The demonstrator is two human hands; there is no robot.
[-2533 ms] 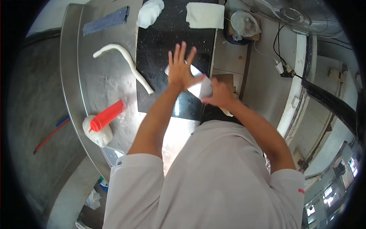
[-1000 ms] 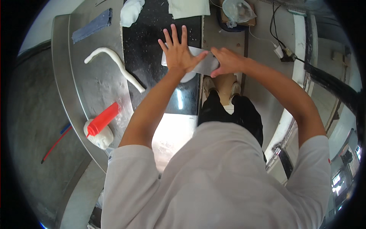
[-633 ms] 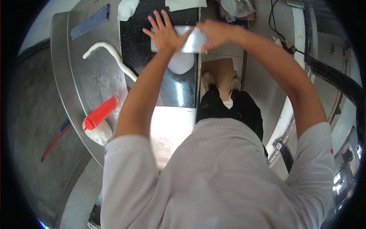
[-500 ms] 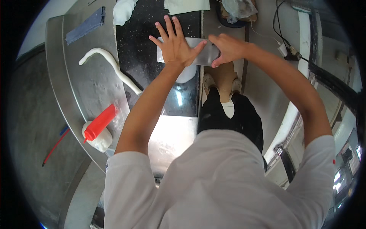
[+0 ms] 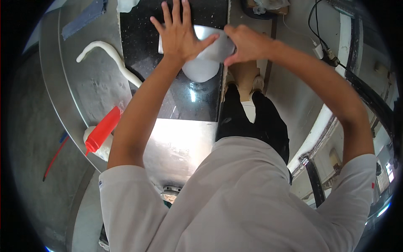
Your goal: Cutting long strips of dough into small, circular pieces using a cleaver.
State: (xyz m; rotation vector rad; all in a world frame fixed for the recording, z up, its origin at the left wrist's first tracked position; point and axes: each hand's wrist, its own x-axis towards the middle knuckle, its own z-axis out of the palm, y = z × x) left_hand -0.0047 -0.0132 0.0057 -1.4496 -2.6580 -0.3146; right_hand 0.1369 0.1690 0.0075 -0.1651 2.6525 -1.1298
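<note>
My left hand lies flat with spread fingers on a broad, flat metal blade like a cleaver's. At the blade's right end, my right hand grips it between thumb and fingers; any handle is hidden. A thin, round white dough sheet shows from under the blade's near edge, on the black speckled worktop. To the left, a long white dough rope curves over the steel surface, its near end reaching my left forearm.
A red squeeze bottle rests against a white lump at left, partly behind my arm. A blue-grey cloth lies far left. Black cables hang at right. The worktop's right edge runs beside my legs.
The view has shifted, so most things sit higher and further left. More of the round dough sheet shows below the blade, and the blade looks tilted. Both hands stay on it.
</note>
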